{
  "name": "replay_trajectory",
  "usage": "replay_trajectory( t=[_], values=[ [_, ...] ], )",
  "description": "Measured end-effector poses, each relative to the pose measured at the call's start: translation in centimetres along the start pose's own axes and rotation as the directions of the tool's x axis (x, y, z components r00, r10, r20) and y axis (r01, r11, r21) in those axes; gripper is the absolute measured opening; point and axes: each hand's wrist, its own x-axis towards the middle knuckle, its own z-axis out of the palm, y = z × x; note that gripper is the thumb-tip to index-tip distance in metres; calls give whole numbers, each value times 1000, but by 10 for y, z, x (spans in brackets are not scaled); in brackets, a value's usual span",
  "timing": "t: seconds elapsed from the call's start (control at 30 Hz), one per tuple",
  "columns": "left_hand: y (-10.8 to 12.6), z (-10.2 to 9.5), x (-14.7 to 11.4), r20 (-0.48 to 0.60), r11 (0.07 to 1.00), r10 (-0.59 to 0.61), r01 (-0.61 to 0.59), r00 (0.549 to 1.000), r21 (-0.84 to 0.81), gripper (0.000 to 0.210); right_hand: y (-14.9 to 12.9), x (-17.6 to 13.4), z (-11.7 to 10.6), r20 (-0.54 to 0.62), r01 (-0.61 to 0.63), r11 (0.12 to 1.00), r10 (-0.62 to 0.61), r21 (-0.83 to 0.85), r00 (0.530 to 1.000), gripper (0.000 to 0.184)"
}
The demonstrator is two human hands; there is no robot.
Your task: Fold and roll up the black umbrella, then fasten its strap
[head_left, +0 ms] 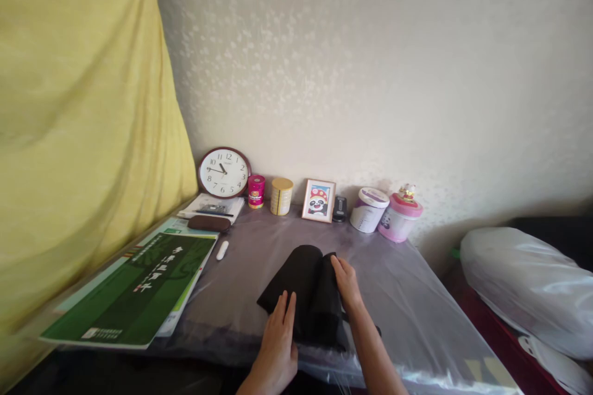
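A black piece of folded fabric point(296, 274) lies near the front edge of the table; whether it is a garment or a bag I cannot tell. My left hand point(279, 336) rests along its lower left side, fingers stretched out and nearly flat. On the right side, my right hand point(346, 284) grips the upper edge of the fabric, with the thumb toward the middle fold. The right part of the fabric is turned over into a raised roll. A small dark end pokes out beyond my right forearm.
Left on the grey-covered table point(393, 302) lie green books point(176, 284), a brown case point(208, 223) and a white stick-like item point(222, 250). Along the wall stand a clock point(225, 173), a pink tin point(256, 191), a yellow-lidded can point(281, 197), a panda picture point(319, 200) and tubs point(369, 211).
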Motion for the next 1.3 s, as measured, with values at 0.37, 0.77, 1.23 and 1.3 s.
replay_trajectory(
  t=[0.37,0.77,1.23,1.3],
  values=[
    [4,-12,1,88,984,-61,46,994,170,77,-5,20,68,51,-139,989,142,-59,989,33],
    [-33,9,-10,-115,974,17,10,993,228,57,-10,10,85,338,-109,987,144,-121,930,29],
    [-7,0,7,6,958,122,-119,993,261,87,-17,-27,59,511,503,859,-390,-98,766,24],
    [-11,3,7,24,960,125,-127,992,250,85,-12,-28,56,517,599,796,-476,-92,711,24]
  ],
)
